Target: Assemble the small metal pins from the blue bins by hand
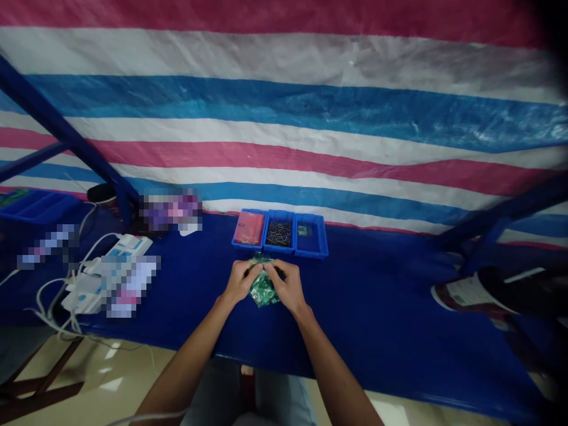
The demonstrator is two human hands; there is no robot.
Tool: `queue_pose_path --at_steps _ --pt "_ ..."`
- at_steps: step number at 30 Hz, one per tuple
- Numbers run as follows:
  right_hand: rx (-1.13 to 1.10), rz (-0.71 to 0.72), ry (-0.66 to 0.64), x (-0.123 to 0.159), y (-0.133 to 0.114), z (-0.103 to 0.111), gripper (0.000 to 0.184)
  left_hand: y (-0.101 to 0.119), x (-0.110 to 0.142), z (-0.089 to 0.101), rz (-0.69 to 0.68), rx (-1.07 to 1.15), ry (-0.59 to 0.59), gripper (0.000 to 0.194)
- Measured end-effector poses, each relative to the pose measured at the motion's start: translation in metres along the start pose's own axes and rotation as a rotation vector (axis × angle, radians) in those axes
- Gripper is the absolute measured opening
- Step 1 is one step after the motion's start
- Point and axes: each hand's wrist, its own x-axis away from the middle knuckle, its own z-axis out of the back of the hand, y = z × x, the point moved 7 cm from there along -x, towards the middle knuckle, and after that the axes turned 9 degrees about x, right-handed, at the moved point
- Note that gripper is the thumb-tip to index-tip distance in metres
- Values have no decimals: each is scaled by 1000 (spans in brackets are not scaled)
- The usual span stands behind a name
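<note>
Between my hands is a clear plastic bag (263,291) with green contents that I cannot make out. My left hand (240,280) pinches its upper edge from the left, fingers curled. From the other side my right hand (286,283) grips the same edge, and the two thumbs nearly meet. Just beyond my hands stand three joined blue bins. The left bin holds a stack of pink-red packets (249,228), and dark screws (279,233) fill the middle one. In the right bin (313,241) lies a small greenish packet (303,231).
A white power strip (128,245) with tangled white cables lies on the blue table (377,307) at left. Blue trays (44,207) sit at far left, a dark-labelled tub (465,293) at right. A striped tarp (284,100) hangs behind, between slanted blue posts.
</note>
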Motion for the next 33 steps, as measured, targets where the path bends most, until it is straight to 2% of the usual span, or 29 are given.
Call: queue_pose_path --at_steps 9,18,25,33 --pt "-50 -10 49 4 4 -4 40 4 3 0 -49 -45 9 48" --pt "28 37 -6 3 -2 -6 45 9 4 4 -103 -54 51 51" --pt "61 54 34 2 5 -4 50 8 4 -3 -90 -5 -28 46" --pt "26 44 24 5 6 -12 49 9 4 -2 -99 18 -21 47"
